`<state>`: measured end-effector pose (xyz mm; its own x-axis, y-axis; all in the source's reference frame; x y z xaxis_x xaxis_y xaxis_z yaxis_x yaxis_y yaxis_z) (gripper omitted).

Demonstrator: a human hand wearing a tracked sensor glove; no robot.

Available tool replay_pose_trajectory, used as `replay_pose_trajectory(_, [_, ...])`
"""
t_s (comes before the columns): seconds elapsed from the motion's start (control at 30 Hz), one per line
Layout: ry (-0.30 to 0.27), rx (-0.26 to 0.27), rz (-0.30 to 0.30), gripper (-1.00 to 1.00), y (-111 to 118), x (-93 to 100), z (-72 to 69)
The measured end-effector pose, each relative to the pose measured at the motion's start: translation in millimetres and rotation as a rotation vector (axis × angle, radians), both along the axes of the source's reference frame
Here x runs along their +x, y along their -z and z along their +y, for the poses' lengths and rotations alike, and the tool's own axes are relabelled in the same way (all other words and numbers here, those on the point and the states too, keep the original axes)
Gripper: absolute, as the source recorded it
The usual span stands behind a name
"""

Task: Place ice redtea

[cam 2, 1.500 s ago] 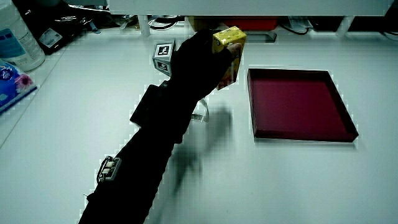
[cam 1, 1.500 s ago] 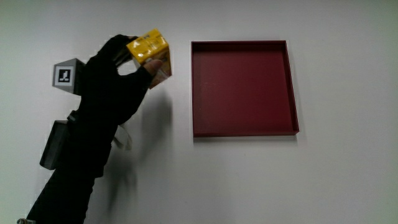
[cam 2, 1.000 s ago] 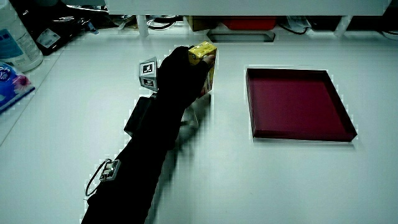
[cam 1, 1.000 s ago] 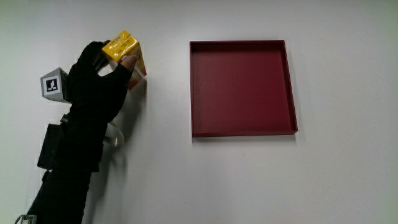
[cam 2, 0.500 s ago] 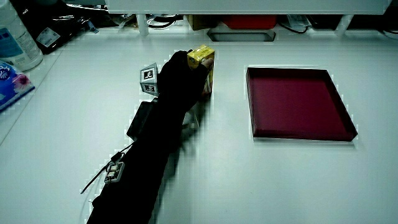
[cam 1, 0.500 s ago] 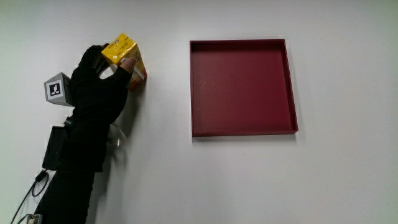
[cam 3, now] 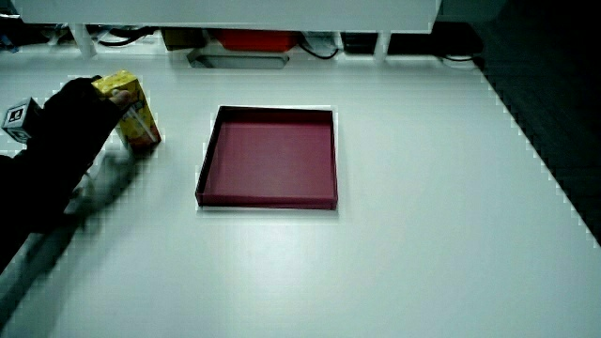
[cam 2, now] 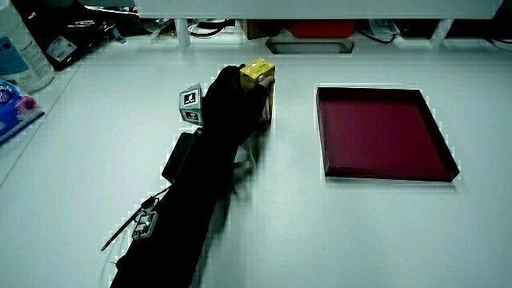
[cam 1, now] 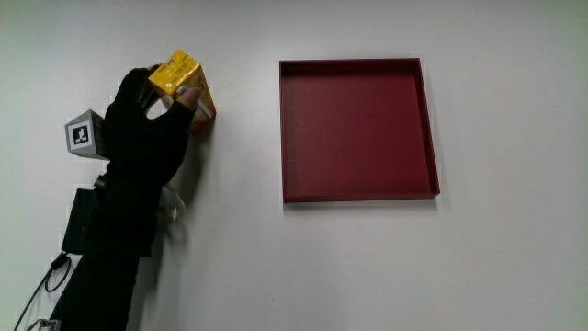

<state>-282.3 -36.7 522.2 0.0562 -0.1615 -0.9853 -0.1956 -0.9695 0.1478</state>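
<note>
On the white table, the dark red square tray sits with nothing inside it — its floor shows bare in the main view and in both side views. Well apart from the tray, your yellow ice red tea carton stands on the tabletop, its base down on the surface in a side view. At the table's edge farthest from you runs a low white partition, with cables and a red object showing under it, and a clear bottle stands near another edge of the table. Your gloved hand is at the carton, fingers curled around its top and closed on it — the patterned cube rides on the back of the hand, and your forearm stretches back toward you across the table.
</note>
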Motion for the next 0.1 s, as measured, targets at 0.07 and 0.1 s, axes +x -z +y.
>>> replay_pose_trajectory(0.07, [0.018, -0.007, 0.023, -0.74, 2.2, 1.2, 4.8])
replay_pose_trajectory(0.1, [0.014, 0.005, 0.028, -0.78, 3.3, 1.4, 6.9])
